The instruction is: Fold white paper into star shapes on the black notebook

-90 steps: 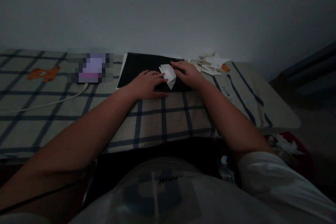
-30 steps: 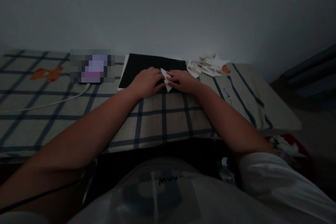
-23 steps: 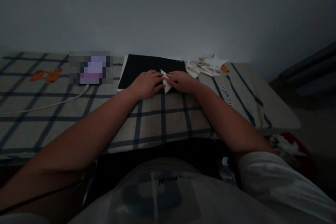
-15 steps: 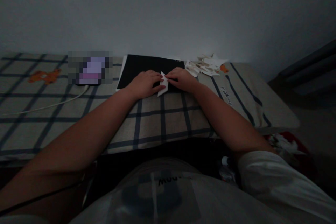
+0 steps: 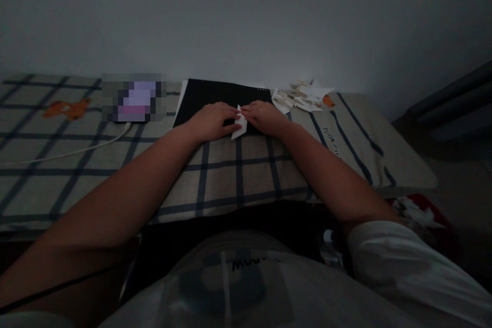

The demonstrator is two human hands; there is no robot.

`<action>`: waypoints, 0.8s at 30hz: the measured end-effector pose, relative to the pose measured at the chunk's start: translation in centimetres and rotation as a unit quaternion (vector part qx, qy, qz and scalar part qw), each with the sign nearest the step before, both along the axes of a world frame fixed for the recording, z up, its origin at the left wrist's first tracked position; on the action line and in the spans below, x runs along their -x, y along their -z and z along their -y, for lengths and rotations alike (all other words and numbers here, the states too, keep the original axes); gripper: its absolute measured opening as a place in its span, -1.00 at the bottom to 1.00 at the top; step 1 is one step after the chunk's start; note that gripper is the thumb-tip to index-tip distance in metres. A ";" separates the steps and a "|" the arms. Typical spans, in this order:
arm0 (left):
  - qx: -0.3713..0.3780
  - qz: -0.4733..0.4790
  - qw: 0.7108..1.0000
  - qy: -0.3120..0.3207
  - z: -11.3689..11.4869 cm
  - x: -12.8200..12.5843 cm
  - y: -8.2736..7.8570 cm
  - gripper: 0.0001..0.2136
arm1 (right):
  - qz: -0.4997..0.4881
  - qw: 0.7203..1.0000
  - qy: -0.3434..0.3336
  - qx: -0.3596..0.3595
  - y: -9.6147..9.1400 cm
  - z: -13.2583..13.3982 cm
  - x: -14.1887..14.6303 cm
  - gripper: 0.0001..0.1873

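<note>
A small folded piece of white paper [image 5: 239,130], pointed at its ends, lies on the front part of a flat black notebook or folder [image 5: 219,91]. My left hand [image 5: 215,122] grips the paper's left side, with the thumb low and the fingers above. On the other side, my right hand [image 5: 263,116] has its fingertips closed on the paper's upper right edge. Both hands rest on the black surface, and the fingers cover part of the paper. White sheets show from under the black cover.
Scraps of folded white paper [image 5: 298,97] are heaped right of the notebook. A phone [image 5: 136,102], blurred out, lies left with a white cable [image 5: 92,147]. Checked cloth [image 5: 223,179] covers the table against a wall. Below right are a red bin [image 5: 442,225] holding paper and a clear bottle [image 5: 330,251].
My right fingers have shifted slightly up and left over the top of the paper. My left hand stays nearly still, and the view has moved a little.
</note>
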State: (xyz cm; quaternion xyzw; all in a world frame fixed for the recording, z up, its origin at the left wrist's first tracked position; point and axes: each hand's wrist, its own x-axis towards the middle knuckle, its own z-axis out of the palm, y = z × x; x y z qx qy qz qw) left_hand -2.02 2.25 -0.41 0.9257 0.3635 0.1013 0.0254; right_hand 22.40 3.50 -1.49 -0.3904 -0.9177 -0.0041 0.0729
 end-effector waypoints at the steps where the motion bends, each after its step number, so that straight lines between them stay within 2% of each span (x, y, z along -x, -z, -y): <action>1: 0.001 0.000 1.000 0.000 0.0 0.0 0.0 -0.49 | 0.000 1.000 0.000 0.001 0.0 -0.1 -0.1 -0.45; 7: 0.006 0.008 1.000 -0.004 -0.2 0.2 0.0 -0.51 | -0.013 1.000 0.001 0.020 0.3 -0.9 -0.4 -0.44; 13: 0.002 0.008 1.000 0.001 -0.3 0.2 0.1 -0.51 | 0.019 0.998 0.057 0.030 0.1 -0.9 0.8 -0.33; 17: -0.014 -0.001 1.000 -0.009 0.1 -0.1 0.0 -0.50 | 0.011 0.997 0.063 0.038 0.3 -0.9 0.9 -0.29; 24: -0.047 -0.012 0.997 -0.052 0.5 -0.4 0.2 -0.50 | -0.069 0.997 0.026 -0.029 -0.1 -0.4 -0.3 -0.37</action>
